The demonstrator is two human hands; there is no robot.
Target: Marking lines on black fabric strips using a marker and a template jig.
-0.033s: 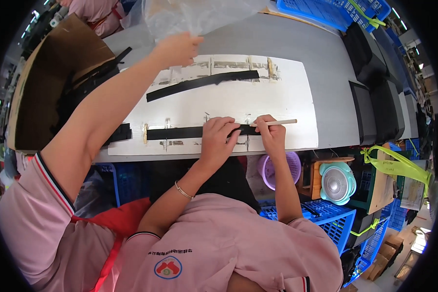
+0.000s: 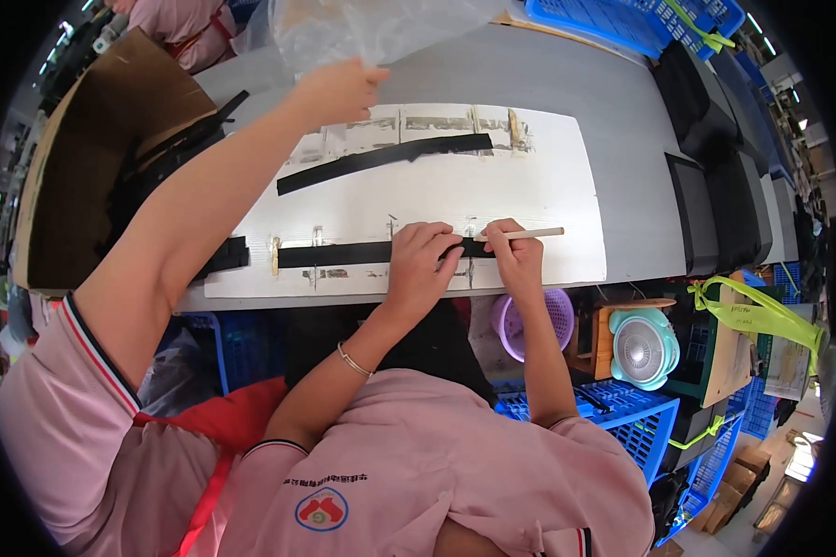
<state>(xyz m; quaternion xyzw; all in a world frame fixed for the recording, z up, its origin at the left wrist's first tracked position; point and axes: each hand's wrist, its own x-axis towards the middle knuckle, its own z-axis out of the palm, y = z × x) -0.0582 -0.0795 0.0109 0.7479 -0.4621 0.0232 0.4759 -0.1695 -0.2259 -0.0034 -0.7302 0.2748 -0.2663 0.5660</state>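
The near black strip [image 2: 334,254] lies left to right along the near side of the white board [image 2: 520,195], where both hands reach it easily; the left hand [image 2: 423,265] rests over it, fingers bent and thumb set off from the forefinger, seemingly to keep it from sliding, though I cannot tell whether they pinch it; the right hand [image 2: 514,260] has its fingers clamped on a white pen [image 2: 539,232], tip low at the strip, likely for control; the far black strip [image 2: 381,165] lies aslant, out of the way; beyond it a co-worker's hand [image 2: 339,91] hangs near clear plastic [image 2: 362,37], its grip unclear.
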